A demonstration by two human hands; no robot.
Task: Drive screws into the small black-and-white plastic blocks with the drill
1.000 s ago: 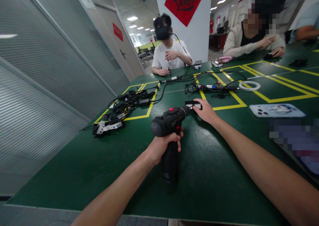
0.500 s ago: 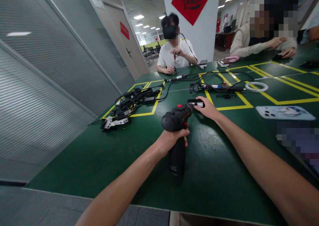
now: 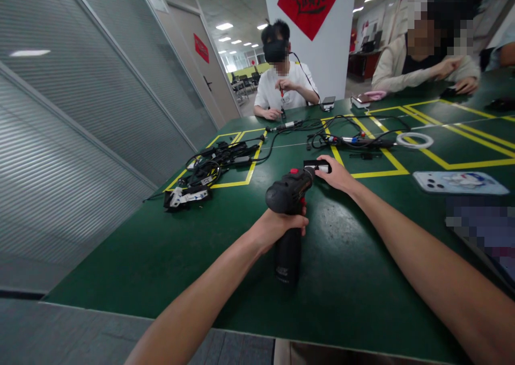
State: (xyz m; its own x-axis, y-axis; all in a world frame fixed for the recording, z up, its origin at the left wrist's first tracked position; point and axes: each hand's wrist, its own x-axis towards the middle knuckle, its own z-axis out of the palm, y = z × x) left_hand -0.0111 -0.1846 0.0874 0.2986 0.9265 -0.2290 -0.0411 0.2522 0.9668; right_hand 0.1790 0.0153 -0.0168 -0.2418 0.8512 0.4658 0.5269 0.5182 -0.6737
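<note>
My left hand point(image 3: 277, 227) grips the handle of a black electric screwdriver point(image 3: 288, 220) with a red button on top; its nose points away toward a small black-and-white part point(image 3: 317, 166) lying on the green table point(image 3: 161, 247). My right hand point(image 3: 337, 176) rests on that part and holds it down against the table, fingers closed over its near side. The screwdriver's tip sits at the part's left end.
A tangle of black cables and adapters point(image 3: 209, 166) lies to the left inside yellow tape lines. More cables point(image 3: 346, 137) and a white ring point(image 3: 414, 140) lie farther back. A phone point(image 3: 458, 182) lies at right. Two people sit at the far side.
The view has shifted slightly. My left hand has nudged the screwdriver a little right and nearer the small part. My right hand stays on the part.
</note>
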